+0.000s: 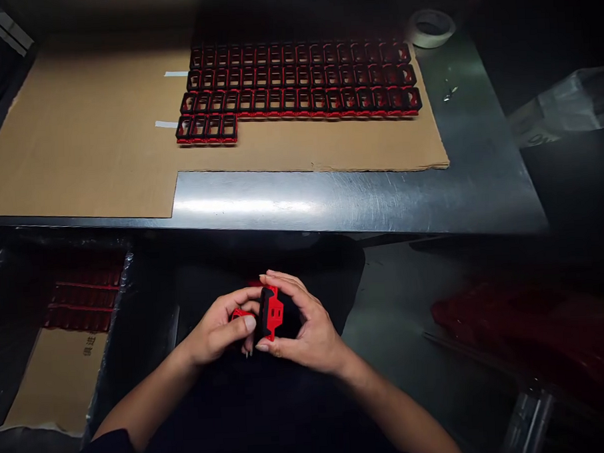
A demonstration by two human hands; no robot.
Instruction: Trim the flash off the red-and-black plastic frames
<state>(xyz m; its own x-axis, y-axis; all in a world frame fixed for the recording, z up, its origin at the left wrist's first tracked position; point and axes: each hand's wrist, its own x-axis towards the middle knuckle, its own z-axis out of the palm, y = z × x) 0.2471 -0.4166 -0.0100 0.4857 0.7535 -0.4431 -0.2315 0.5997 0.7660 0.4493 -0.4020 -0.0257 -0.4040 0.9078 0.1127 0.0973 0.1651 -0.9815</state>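
Observation:
Both my hands are low in front of me, below the table's front edge, closed round a small red and black plastic part (272, 312). My right hand (301, 327) pinches it from the right, fingers over its top and thumb beneath. My left hand (221, 327) grips from the left, with a red piece (238, 315) showing under its thumb; whether that piece is joined to the part is unclear. On the table, several rows of like red and black parts (300, 83) lie on a cardboard sheet (88, 136).
A steel table (331, 202) carries the cardboard. A roll of white tape (431, 27) sits at the back right. A cardboard box (63, 370) with red parts (80, 303) is at lower left. A dark bag of red parts (527, 330) lies at lower right.

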